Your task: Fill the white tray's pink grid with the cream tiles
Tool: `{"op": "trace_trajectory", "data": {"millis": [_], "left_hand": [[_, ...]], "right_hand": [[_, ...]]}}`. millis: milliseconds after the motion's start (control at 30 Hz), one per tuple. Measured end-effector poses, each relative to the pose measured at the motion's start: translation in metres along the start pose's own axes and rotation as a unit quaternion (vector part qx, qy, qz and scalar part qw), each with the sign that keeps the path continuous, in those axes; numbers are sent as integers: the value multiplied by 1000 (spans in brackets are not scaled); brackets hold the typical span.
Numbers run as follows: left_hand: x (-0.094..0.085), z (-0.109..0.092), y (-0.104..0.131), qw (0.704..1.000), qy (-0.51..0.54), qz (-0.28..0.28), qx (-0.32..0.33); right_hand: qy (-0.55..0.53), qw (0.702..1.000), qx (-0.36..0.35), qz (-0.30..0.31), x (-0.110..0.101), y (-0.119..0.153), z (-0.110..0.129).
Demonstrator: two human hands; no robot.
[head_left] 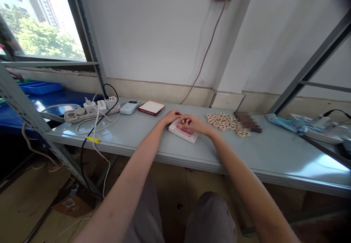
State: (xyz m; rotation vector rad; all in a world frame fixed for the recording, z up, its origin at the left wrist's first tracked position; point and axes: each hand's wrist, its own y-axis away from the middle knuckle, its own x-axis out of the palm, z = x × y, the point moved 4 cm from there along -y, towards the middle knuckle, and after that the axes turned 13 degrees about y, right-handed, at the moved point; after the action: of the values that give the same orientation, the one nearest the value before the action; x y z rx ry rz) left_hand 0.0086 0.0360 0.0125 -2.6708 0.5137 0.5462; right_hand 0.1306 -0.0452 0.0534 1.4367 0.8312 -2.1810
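Box (182,132), white with a pink inner face, sits on shelf (170,149) near the front edge, in front of the person. Left hand (172,116) at the box's far left end, fingers curled, touching the rim; can't tell if it grips anything. Right hand (194,123) over the box, fingers bent and narrow, small reddish-white bits showing at the fingertips; too small to tell if held. Discs (221,121), round, pale with dark or red marks, in a loose cluster right of the box, flat on the shelf. Dark case (248,122), partly blurred, just beside the discs. Red box (151,108) with white top, left of and behind the hands. Further left, white device (129,107), then power strip (91,110) with plugs and cables
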Motion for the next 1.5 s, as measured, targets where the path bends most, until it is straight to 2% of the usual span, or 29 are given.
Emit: {"op": "trace_trajectory", "data": {"millis": [100, 167, 367, 467, 633, 767, 900, 1033, 1100, 1167, 1233, 1300, 1367, 1500], "left_hand": [[-1, -2, 2, 1000, -9, -14, -12], [-2, -2, 2, 1000, -10, -25, -17], [-4, -3, 5, 998, -27, -48, -9], [-4, -5, 7, 998, -23, -51, -8], [-4, -5, 8, 998, -24, -51, -12], [-4, -3, 7, 999, -19, -47, -6], [-4, -3, 7, 999, -17, -50, -8], [-3, -4, 7, 998, -27, -46, -14], [-3, -6, 7, 998, -49, -51, -6], [-5, -7, 8, 994, -82, -67, 1], [-6, -8, 8, 989, -117, -86, 4], [-6, -8, 9, 986, -140, -94, 6], [-6, -8, 9, 984, -151, -93, 12], [-6, -8, 8, 982, -160, -95, 16]], "right_hand": [[27, 994, 57, -91, -24, 5, -28], [59, 986, 111, -113, -36, 12, -45], [163, 963, 213, -18, -39, 32, -75], [217, 946, 240, -15, -38, 37, -83], [266, 931, 247, 19, -36, 40, -85], [301, 912, 277, 12, -40, 43, -85], [312, 910, 267, 51, -38, 45, -88], [319, 904, 284, 30, -42, 46, -87], [276, 924, 264, -3, -42, 41, -80], [199, 956, 212, -39, -39, 34, -68], [134, 979, 147, -48, -30, 25, -55], [122, 987, 106, -20, -16, 19, -45], [144, 985, 96, 21, -4, 15, -40], [110, 987, 80, 87, 5, 15, -40]]}}
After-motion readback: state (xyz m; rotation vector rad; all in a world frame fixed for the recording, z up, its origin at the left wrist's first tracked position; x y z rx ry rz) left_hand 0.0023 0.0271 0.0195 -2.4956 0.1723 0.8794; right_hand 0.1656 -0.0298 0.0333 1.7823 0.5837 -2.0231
